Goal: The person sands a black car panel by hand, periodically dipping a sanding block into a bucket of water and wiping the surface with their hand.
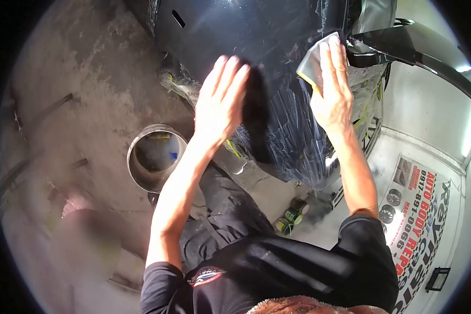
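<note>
We saw the right hand (332, 94) with its fingers straight and close together, flat on a grey sheet (310, 64) with a yellow edge; we could not tell if the thumb pinched it. The sheet lay under those fingers and stuck out to their left, on a big dark panel (280, 57). The left hand (222, 94) had straight fingers with small gaps and held nothing, and we could not tell if they touched the panel. Below and between both sets of fingers, we saw pale streaks (290, 131). We thought the sheet could slip or fold if the panel was slick and the grip was loose. Just right of the right fingers was a shiny black part (418, 44); we thought a hard push that way could bump it. Down and left of the left fingers stood a round bucket (133, 170), which a careless step could tip. Farther below the right fingers we saw small cans (293, 215).
</note>
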A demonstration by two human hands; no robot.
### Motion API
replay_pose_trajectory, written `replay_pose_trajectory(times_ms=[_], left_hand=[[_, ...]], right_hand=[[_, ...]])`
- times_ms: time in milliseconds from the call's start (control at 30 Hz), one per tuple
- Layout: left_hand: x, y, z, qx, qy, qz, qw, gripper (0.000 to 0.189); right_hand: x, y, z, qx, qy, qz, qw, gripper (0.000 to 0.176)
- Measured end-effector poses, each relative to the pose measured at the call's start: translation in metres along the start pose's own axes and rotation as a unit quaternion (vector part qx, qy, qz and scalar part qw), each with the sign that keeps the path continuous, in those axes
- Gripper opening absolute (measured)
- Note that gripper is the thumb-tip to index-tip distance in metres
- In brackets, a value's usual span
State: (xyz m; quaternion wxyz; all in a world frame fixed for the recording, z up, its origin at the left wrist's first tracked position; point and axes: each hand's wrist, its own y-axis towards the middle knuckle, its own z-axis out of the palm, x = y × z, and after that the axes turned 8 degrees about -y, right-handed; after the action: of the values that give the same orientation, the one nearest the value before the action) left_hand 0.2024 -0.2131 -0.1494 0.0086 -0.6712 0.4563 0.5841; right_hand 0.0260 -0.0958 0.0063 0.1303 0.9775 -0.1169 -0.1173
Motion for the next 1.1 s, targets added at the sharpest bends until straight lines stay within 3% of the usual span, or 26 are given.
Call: replay_pose_trajectory(times_ms=[67,100,233,367,467,600,767,800,933,1000,1100], left_hand=[[-0.009,0.046,0.023,-0.045,0.045,0.037,0.997,0.063],[-0.014,0.061,0.026,-0.024,0.071,0.033,0.997,0.065],[-0.012,0.066,0.049,-0.046,0.079,0.046,0.995,0.058],[-0.027,0.041,0.054,-0.001,0.077,0.061,0.995,0.059],[-0.044,0.017,0.056,0.059,0.051,0.065,0.995,0.058],[-0.072,-0.031,0.073,0.126,-0.027,0.090,0.988,0.057],[-0.095,-0.104,0.094,0.229,-0.078,0.137,0.961,0.063],[-0.095,-0.116,0.094,0.250,-0.084,0.148,0.953,0.063],[-0.070,-0.149,0.079,0.296,-0.085,0.144,0.940,0.065],[-0.043,-0.162,0.056,0.278,-0.132,0.064,0.949,0.063],[0.006,-0.186,0.021,0.238,-0.086,-0.016,0.967,0.058]], right_hand=[[0.003,-0.014,-0.009,-0.003,0.078,0.034,0.996,0.081],[0.018,-0.014,-0.018,-0.027,0.099,0.057,0.993,0.066],[0.023,-0.046,-0.039,0.085,-0.032,0.027,0.995,0.064],[0.021,-0.049,-0.049,-0.020,0.054,0.048,0.997,0.050],[0.020,-0.059,-0.044,-0.090,0.138,0.136,0.977,0.028],[0.037,-0.060,-0.047,-0.099,0.274,0.291,0.911,0.030],[0.049,-0.073,-0.045,-0.078,0.301,0.294,0.904,0.038],[0.058,-0.074,-0.048,-0.037,0.246,0.319,0.914,0.041],[0.046,-0.096,-0.043,0.030,0.093,0.251,0.963,0.039],[0.044,-0.095,-0.039,0.038,0.017,0.225,0.974,0.032],[0.031,-0.107,-0.029,0.042,-0.063,0.223,0.972,0.027]])
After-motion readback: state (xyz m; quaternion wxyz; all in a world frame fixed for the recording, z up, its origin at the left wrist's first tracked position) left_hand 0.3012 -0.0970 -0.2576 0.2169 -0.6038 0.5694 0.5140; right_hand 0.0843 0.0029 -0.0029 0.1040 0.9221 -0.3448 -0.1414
